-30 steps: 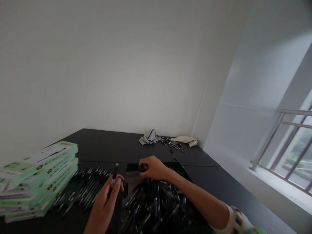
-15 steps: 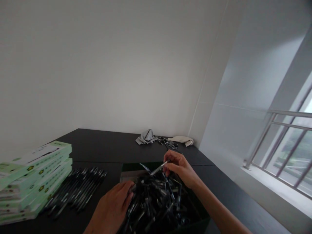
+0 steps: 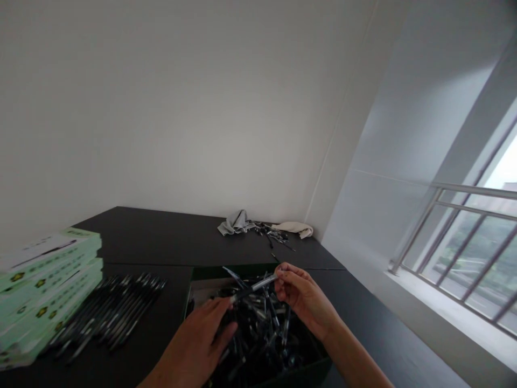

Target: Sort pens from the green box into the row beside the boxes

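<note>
A pen [image 3: 254,287] with a dark barrel and a pale, clear-looking end lies aslant over an open box. My right hand [image 3: 301,291] pinches its pale end between thumb and fingertips. At the dark end, the fingers of my left hand [image 3: 200,342] close on it, while the left thumb sits lower and apart. Below both hands, the dark green box [image 3: 299,374] holds a jumbled heap of black and clear pens [image 3: 262,328]. Part of the heap is hidden behind my left hand.
To the left, a row of black pens [image 3: 117,310] lies on the black table [image 3: 161,234] beside a stack of light green boxes [image 3: 52,293]. Further back are a grey cloth [image 3: 235,222], loose pens [image 3: 270,233] and a beige cloth [image 3: 297,229]. A metal railing [image 3: 416,231] crosses the window.
My right hand has drawn slightly lower with the pen. My left hand has come up to the pen's dark end, so both hands now meet along it. The view has shifted slightly right.
</note>
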### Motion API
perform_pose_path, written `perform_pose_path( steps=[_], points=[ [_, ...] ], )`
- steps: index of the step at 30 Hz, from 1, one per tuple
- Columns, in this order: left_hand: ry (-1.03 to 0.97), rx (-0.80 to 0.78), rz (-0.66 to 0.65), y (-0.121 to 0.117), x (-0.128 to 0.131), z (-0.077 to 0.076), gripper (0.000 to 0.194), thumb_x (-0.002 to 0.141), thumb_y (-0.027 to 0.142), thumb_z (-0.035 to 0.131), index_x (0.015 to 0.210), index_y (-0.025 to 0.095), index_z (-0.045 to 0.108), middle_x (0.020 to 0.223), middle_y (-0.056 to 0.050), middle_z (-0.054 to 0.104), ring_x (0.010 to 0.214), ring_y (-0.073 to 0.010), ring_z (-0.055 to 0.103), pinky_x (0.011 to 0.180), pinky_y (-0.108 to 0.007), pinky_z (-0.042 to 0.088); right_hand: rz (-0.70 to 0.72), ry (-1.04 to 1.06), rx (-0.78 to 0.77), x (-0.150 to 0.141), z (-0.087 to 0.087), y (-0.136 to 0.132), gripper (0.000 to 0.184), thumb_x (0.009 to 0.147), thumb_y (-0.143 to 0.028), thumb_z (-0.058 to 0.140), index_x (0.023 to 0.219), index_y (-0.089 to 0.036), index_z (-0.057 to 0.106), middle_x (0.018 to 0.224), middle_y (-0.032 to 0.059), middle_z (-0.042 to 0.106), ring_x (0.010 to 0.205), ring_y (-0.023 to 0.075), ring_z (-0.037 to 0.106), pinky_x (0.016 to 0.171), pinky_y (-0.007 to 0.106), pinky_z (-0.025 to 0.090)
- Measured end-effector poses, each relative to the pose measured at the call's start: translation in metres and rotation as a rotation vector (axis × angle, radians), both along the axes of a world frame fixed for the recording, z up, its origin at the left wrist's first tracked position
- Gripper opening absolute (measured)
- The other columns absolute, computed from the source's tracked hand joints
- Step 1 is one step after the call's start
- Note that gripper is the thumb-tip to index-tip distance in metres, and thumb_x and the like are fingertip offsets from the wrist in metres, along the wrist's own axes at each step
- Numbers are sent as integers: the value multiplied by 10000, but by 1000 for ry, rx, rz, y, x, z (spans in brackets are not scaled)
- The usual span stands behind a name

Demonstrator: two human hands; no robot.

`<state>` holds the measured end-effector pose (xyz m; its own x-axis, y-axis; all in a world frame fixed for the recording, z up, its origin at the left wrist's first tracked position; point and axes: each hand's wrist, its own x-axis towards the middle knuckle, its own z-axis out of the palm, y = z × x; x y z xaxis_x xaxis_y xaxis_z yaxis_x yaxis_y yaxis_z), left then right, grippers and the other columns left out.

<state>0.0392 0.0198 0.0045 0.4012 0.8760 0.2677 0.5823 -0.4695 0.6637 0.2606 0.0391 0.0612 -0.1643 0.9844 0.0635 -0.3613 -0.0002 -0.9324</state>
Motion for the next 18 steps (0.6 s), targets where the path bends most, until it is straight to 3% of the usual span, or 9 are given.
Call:
perform_pose_path(
  steps=[2,5,8,11,13,15,16,18],
  points=[
    [-98,-39,-24,-2,-1,10,427,912,417,388,1325,312,417,1144,-36,642,1010,-192,606,917,-330,434,16,-3,-58,-8,-4,-3,226,663,-273,755,724,-126,595,608,1,623,494,53,537,514,157,429],
    [-522,-184,-106,-6,-5,26,370,902,442,421,1232,298,507,861,-1,663,779,-163,623,733,-259,482,91,-31,-107,-26,-8,-9,273,669,-325,748,736,-122,579,626,20,646,497,65,557,523,170,440],
    [-669,-91,-3,-9,-11,36,294,880,447,458,968,249,657,735,-1,637,662,-149,590,649,-232,469,226,-126,-109,-43,-9,-12,308,723,-404,687,747,-124,561,612,16,632,490,66,549,503,166,424],
    [-636,35,147,-9,-21,41,266,860,446,489,855,248,666,586,25,554,545,-137,523,521,-215,421,387,-379,-45,-52,-9,-4,282,843,-409,535,829,-128,556,635,16,632,511,81,563,529,188,442],
    [-598,177,243,-7,-30,43,251,846,445,504,799,250,654,640,16,566,585,-144,530,541,-218,422,436,-697,152,-55,-10,10,205,899,-292,432,914,-135,563,688,21,646,577,102,597,572,207,460],
    [-587,286,304,-5,-37,43,261,845,446,498,749,244,632,769,-6,604,721,-166,570,650,-232,442,422,-1091,474,-58,-13,27,228,894,-156,370,987,-147,577,780,31,664,691,119,624,638,215,464],
    [-592,304,320,-3,-41,43,273,853,447,484,734,242,620,800,-10,614,765,-173,581,696,-240,443,412,-1268,628,-62,-16,37,268,881,-112,358,1013,-154,587,842,40,670,761,130,628,680,221,460],
    [-603,258,334,1,-46,40,276,872,440,461,744,240,602,772,0,635,739,-168,606,708,-252,453,428,-1453,787,-71,-25,54,304,861,-86,373,1049,-158,601,956,72,662,886,166,615,770,262,446]
  ],
)
